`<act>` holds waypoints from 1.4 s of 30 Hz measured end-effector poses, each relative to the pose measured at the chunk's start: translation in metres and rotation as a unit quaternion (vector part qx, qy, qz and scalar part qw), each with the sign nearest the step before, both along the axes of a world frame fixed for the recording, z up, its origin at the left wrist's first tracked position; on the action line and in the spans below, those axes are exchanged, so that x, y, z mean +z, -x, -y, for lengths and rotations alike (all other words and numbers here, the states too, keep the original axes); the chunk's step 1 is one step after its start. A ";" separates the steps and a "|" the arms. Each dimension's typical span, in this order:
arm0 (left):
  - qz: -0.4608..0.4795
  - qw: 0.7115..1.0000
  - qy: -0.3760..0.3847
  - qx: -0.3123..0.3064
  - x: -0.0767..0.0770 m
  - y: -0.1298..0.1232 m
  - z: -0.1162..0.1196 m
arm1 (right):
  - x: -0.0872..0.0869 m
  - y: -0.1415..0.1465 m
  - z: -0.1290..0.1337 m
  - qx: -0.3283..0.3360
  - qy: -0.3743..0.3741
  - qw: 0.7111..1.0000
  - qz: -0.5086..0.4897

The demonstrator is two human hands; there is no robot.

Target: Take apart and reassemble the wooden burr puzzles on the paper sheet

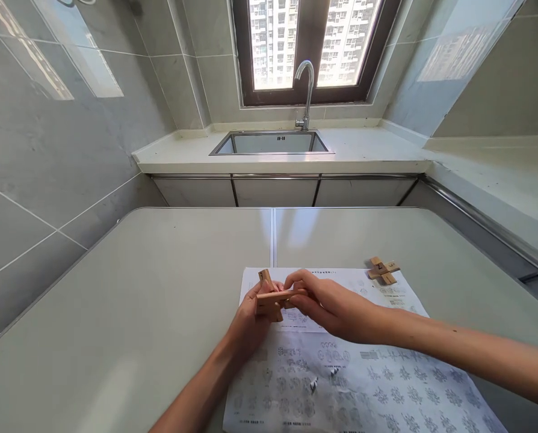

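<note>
My left hand (251,316) is closed around several joined wooden puzzle pieces (269,305), held just above a printed sheet (305,355). One piece sticks up between its fingers and bears a dark mark. From the right, my right hand (321,300) pinches the end of a flat wooden piece that lies across the others. How the pieces fit together is partly hidden by my fingers. On the sheet's far right corner rests a wooden cross (381,270) of crossed sticks, one marked with a 2.
Two small black-and-white bits (313,385) lie on the sheet, which shows rows of line diagrams. The pale table (160,288) has a seam down its middle. Beyond it are a counter with a sink (271,143), a tap (307,90) and a window. Tiled walls flank the table.
</note>
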State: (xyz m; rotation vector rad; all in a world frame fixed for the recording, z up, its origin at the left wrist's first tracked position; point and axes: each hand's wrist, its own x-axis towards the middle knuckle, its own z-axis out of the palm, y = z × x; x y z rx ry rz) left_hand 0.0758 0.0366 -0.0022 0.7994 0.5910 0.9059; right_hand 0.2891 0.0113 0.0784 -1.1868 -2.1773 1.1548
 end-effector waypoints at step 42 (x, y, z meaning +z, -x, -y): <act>-0.047 0.997 0.056 -0.033 0.013 -0.004 0.003 | -0.039 0.011 0.016 -0.098 0.338 0.885 -0.304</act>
